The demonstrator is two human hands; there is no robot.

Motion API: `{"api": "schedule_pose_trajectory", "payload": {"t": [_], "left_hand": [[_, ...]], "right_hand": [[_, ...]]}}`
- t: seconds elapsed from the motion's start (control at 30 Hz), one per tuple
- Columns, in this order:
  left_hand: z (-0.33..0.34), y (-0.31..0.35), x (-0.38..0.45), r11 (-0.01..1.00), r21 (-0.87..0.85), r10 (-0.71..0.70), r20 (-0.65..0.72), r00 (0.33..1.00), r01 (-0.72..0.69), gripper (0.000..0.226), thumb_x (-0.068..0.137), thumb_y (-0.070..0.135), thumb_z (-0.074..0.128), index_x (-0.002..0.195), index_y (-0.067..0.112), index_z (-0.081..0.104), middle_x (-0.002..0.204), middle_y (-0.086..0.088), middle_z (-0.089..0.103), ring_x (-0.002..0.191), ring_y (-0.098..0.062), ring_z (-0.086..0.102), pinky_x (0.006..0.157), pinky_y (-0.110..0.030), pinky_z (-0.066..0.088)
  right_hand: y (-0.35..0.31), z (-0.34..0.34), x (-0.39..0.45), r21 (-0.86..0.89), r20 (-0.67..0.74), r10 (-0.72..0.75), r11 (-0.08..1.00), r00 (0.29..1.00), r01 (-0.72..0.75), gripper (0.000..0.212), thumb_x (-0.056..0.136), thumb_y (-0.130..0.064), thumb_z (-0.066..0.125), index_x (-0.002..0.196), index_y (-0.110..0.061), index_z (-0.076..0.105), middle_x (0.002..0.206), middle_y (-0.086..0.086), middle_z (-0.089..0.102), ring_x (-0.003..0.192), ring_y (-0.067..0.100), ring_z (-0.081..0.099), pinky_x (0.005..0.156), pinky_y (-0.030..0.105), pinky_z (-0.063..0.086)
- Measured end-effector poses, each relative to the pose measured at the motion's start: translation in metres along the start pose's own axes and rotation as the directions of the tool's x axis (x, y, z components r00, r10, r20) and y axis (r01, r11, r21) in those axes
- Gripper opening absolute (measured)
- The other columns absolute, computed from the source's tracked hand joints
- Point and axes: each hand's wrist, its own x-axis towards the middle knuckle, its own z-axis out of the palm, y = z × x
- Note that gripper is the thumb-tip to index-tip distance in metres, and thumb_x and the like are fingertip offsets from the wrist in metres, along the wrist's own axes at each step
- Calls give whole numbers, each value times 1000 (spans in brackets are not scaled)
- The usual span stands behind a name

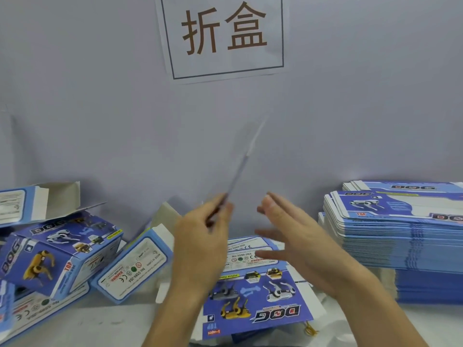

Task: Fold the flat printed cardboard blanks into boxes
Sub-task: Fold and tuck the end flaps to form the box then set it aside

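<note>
1 blurred edge-on blank (246, 156), perhaps pinched by left hand (203, 236), right hand (288, 234) spread

Wall sign (223, 36) "折盒", flat blank (258, 291) "DOG", "No 5599-20A", "WARNING"

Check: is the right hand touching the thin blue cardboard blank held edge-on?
Apart. Head view shows grey wall between the open right hand and the blank, which the left hand pinches.

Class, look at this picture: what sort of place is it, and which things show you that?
Probably a packaging workstation: a tall stack of flat printed blanks, folded boxes piled opposite, and a sign on the wall.
</note>
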Motion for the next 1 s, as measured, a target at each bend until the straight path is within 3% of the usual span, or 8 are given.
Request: {"api": "schedule_pose_trajectory", "payload": {"t": [0.07,0.13,0.27,0.4,0.47,0.63,0.87,1.0], "left_hand": [[15,13,-6,972,-216,-2,380,925,91,30,99,22,62,127,34,65,101,27,72,100,4,67,82,-14,53],[26,20,-16,956,-263,46,572,819,131,40,97,16,60,133,33,59,120,11,70,116,-12,64,95,-30,55],[20,14,-13,969,-224,3,442,897,106,34,96,20,64,124,39,67,122,23,67,120,3,58,93,-18,52],[-4,1,4,972,-193,-129,54,990,137,26,95,29,62,119,40,63,123,22,64,118,0,57,81,-9,49],[-13,-1,8,960,-214,-195,-45,980,181,40,89,51,56,128,41,53,130,23,56,123,-2,52,87,-13,45],[-16,4,5,848,-472,-239,66,969,241,51,77,66,64,106,25,54,86,3,76,71,-17,76,54,-24,57],[-13,10,5,871,-448,-179,92,979,201,62,66,68,62,113,31,45,91,9,74,75,-17,76,56,-24,58],[-4,17,-1,857,-457,-171,181,968,237,65,73,68,53,127,33,40,93,15,74,77,-10,75,58,-19,57]], "right_hand": [[5,7,6,87,-70,-129,987,989,134,75,78,-69,69,142,-34,48,117,-11,68,110,18,67,94,47,56],[5,11,10,90,-261,-183,973,948,213,31,92,-53,62,116,-34,64,104,-2,74,104,25,71,96,55,54],[0,-11,8,20,-489,-194,972,851,233,21,104,-32,50,95,-25,68,102,11,74,98,34,71,90,60,55],[-10,-43,-3,159,-431,-208,940,878,301,19,98,-32,59,91,-35,76,105,4,76,90,24,76,68,49,62],[-11,-51,-6,202,-367,-210,933,906,298,10,86,-32,68,89,-34,78,106,6,76,94,26,75,73,49,60],[-4,-38,-6,130,-150,-220,962,964,239,22,76,-40,68,98,-38,75,107,5,77,97,29,74,78,46,61],[-3,-33,-4,174,-130,-309,928,942,328,48,81,-36,68,128,-39,58,121,0,72,106,26,72,78,39,62],[0,-25,-3,201,-11,-272,942,962,268,64,82,-45,69,142,-38,47,135,0,65,121,26,64,96,50,53]]}}
